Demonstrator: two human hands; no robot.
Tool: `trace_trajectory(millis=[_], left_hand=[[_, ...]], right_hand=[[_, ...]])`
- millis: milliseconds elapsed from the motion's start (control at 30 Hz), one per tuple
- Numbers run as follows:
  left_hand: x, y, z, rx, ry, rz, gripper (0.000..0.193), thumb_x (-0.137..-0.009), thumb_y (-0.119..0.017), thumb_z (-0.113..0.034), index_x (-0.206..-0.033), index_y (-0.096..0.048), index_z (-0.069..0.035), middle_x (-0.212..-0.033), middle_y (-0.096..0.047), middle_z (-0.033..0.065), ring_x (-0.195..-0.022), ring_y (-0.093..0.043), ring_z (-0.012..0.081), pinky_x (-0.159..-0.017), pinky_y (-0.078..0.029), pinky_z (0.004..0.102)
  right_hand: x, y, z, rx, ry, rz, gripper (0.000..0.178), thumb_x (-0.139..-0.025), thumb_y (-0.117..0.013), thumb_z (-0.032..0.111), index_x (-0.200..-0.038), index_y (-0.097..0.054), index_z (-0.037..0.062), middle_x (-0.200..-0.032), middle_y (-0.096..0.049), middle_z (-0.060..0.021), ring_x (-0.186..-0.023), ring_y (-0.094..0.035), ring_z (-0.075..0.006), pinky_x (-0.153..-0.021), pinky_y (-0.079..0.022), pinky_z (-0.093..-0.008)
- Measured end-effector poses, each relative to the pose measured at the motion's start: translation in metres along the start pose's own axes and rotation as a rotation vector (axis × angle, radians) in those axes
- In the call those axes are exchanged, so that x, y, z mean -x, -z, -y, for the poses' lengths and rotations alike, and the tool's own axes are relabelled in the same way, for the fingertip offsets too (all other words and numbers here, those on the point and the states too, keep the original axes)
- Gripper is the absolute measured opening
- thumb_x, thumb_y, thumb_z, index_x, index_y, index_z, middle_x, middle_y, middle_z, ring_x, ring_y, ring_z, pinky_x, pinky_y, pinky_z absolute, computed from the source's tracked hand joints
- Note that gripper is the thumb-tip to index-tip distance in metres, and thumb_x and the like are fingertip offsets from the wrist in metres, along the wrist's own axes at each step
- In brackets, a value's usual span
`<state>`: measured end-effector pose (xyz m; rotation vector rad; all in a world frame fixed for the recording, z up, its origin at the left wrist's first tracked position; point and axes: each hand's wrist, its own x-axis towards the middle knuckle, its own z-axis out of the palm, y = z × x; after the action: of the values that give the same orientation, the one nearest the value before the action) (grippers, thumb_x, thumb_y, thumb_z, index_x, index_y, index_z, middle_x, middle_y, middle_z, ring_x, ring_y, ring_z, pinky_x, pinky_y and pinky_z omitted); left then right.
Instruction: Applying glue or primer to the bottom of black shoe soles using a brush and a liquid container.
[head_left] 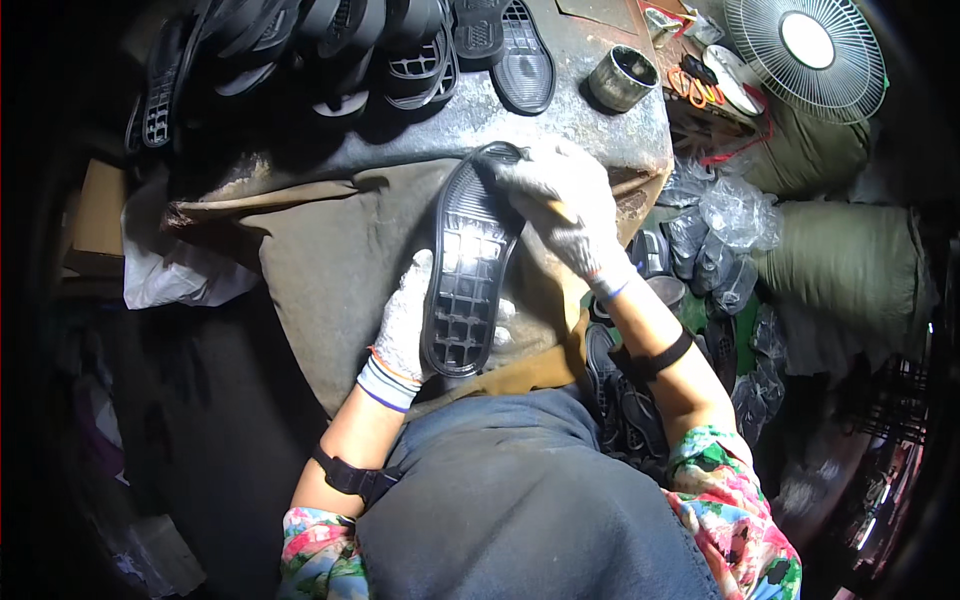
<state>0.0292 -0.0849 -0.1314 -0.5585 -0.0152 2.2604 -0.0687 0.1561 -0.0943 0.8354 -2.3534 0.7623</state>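
Observation:
A black rubber shoe sole is held upright over the cloth-draped front of the workbench, its grid-patterned inner side toward me. My left hand, in a white knit glove, grips its lower left edge, with fingers showing past the right edge. In a matching glove, my right hand has its fingers closed at the sole's upper end. A small dark patch shows by those fingertips; I cannot make out whether it is a tool or part of the sole. The grid's upper middle shines under the light.
Several black soles lie and stack along the bench top. A stained round can stands near its right corner. Beyond are orange-handled scissors and a white fan. Plastic-wrapped items and green sacks crowd the right.

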Motion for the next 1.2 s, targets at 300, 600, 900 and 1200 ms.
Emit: trace_trajectory(millis=[300,600,900,1200], left_hand=[[-0.007,0.014,-0.012,-0.349,0.058,0.284,0.071,-0.109,-0.033,-0.055,-0.153,-0.042,0.0,-0.141,-0.057,0.0299,-0.12,-0.064,0.0448,-0.104,-0.053,0.0567],[-0.001,0.017,-0.018,-0.19,0.076,0.071,0.073,-0.108,-0.034,-0.058,-0.153,-0.042,-0.001,-0.129,-0.058,0.0428,-0.112,-0.064,0.0583,-0.09,-0.055,0.0697],[0.006,0.021,-0.025,-0.347,0.027,0.099,0.068,-0.109,-0.037,-0.052,-0.152,-0.043,0.001,-0.134,-0.06,0.0345,-0.112,-0.066,0.0533,-0.092,-0.056,0.0661],[0.009,0.009,-0.031,-0.894,-0.108,0.155,0.054,-0.11,-0.038,-0.041,-0.145,-0.049,-0.001,-0.136,-0.062,0.0264,-0.119,-0.064,0.0438,-0.096,-0.055,0.0625]], right_hand=[[-0.018,-0.016,0.004,0.174,0.033,-0.121,0.015,-0.078,-0.078,0.016,-0.092,-0.076,0.0142,-0.089,-0.074,-0.0065,-0.082,-0.069,-0.0265,-0.083,-0.051,-0.0411],[-0.004,0.008,0.03,0.196,-0.382,-0.061,0.015,-0.081,-0.073,0.025,-0.079,-0.076,0.0101,-0.067,-0.068,-0.0086,-0.067,-0.067,-0.03,-0.072,-0.053,-0.0413],[0.005,-0.025,-0.009,-0.252,-0.936,-0.183,0.038,-0.088,-0.076,0.04,-0.101,-0.076,0.0042,-0.093,-0.077,-0.0143,-0.085,-0.075,-0.0251,-0.08,-0.057,-0.0345],[0.009,-0.007,0.079,-0.766,-0.891,-0.157,0.021,-0.094,-0.073,0.009,-0.112,-0.074,-0.0011,-0.101,-0.076,-0.0037,-0.089,-0.066,-0.0069,-0.079,-0.053,-0.0242]])
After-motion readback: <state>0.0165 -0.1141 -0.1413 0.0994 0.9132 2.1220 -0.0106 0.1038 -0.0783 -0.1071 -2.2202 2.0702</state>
